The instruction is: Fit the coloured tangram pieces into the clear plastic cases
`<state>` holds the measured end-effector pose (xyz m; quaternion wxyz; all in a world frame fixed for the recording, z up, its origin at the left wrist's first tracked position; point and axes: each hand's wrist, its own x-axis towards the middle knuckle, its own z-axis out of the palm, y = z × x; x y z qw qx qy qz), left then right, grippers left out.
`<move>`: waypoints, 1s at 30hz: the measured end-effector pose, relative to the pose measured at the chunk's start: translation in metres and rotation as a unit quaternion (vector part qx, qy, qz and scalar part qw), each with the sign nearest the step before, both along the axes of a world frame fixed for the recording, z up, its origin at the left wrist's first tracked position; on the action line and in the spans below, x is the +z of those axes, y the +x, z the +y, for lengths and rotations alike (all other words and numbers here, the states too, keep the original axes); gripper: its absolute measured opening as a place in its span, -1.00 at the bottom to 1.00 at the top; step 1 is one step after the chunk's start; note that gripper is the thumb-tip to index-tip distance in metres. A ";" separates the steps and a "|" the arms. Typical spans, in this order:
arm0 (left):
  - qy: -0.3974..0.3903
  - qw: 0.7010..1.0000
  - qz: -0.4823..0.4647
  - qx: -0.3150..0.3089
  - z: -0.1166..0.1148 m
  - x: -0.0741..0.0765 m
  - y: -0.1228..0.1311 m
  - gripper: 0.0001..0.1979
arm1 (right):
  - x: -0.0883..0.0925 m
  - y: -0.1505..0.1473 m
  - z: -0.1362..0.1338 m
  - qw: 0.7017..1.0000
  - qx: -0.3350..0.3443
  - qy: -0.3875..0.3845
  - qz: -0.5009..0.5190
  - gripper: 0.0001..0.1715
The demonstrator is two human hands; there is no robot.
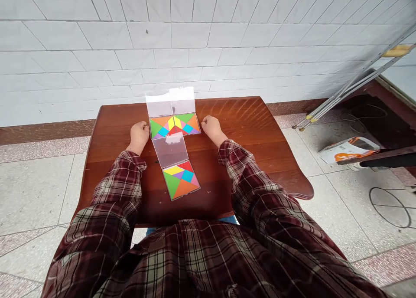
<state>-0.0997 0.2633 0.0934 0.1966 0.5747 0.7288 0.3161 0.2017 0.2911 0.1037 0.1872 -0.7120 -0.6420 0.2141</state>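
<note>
1. The upper puzzle board (174, 125), packed with colored triangles, lies right between my hands. If I bump its side with a knuckle, the whole folded case could skid across the polished table (260, 159), and any loose triangles could slip out of line.
2. My left hand (140, 136) is curled and empty, resting on the wood just beside that board's left edge. My right hand (212, 130) is curled and empty too, just off its right edge. Neither hand grips anything, and with so little room on either side, a careless sideways move could easily cause that bump.
3. A clear lid (170, 149) lies below the upper board, between my forearms, and joins the lower puzzle board (181, 179), which sits nearer my body. My plaid left sleeve (120, 181) and right sleeve (240, 172) pass on either side, so a sleeve dragged inward could catch the case.
4. Another clear lid (170, 102) lies beyond the upper board, at the far edge of the table. I cannot tell whether it stands tilted or hangs past the edge. If it hangs past, a push away from me could tip the case over.
</note>
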 end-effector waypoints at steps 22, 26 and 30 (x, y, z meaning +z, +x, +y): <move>0.002 0.971 -0.229 -0.064 -0.145 -0.031 0.108 -0.91 | -0.015 0.030 -0.232 0.980 0.092 -0.035 0.174 -0.83; 0.072 0.985 -0.138 -0.071 -0.155 -0.039 0.114 -0.89 | -0.013 0.026 -0.240 0.992 0.094 -0.011 0.080 -0.69; 0.077 0.991 -0.080 -0.071 -0.159 -0.038 0.116 -0.87 | 0.000 0.012 -0.243 0.993 0.117 -0.032 -0.009 -0.57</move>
